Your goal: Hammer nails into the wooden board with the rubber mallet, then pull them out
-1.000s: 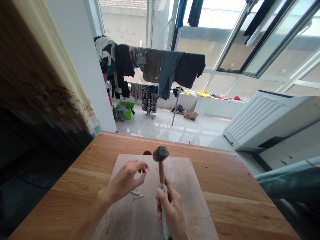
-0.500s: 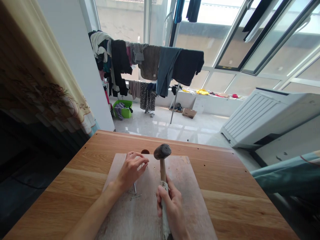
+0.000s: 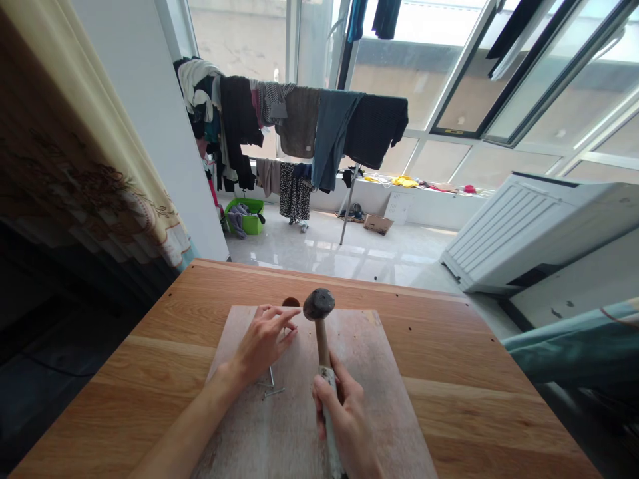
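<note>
My right hand is wrapped round the pale, worn handle of a hammer; its dark, blocky head is raised near the far edge of a board. Over the far left part of this board is my left hand, its index finger stretched toward the hammer head and its thumb apart. A small thin thing may stand between those fingers, too small to make out. Several loose nails lie on the board close to my left wrist. Small dark holes or marks dot the board's far end.
Under the board is a wooden table with a round dark hole by the board's far edge. Beyond stand a rack of hanging clothes, a green basket and a white ridged cabinet-like unit. Curtains hang on both sides.
The hammer head has shifted slightly left, closer to my left hand. My left index finger has straightened out and moved away from the thumb. The nails lie as before.
</note>
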Demonstrator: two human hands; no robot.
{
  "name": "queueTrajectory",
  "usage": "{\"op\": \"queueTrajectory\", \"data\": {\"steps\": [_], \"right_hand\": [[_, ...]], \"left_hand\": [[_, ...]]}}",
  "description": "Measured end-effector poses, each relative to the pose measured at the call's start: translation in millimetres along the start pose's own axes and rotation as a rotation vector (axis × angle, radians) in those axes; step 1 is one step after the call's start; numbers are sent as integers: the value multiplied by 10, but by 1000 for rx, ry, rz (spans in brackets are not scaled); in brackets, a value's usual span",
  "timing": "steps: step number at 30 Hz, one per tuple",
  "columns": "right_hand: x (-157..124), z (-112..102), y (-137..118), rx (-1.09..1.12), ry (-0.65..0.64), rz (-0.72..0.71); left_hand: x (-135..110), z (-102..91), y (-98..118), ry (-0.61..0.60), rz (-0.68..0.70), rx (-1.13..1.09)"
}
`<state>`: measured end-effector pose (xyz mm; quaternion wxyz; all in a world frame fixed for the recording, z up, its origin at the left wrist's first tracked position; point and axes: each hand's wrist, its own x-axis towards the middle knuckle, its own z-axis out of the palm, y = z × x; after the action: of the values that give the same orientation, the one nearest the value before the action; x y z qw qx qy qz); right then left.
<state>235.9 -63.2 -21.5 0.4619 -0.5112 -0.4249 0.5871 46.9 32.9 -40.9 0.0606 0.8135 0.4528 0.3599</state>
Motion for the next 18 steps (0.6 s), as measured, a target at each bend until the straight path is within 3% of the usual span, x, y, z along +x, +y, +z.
{"op": "queueTrajectory", "data": {"steps": [18], "right_hand": [[-127, 150, 112, -115, -14, 12]], "left_hand": [[-12, 21, -8, -30, -5, 1]]}}
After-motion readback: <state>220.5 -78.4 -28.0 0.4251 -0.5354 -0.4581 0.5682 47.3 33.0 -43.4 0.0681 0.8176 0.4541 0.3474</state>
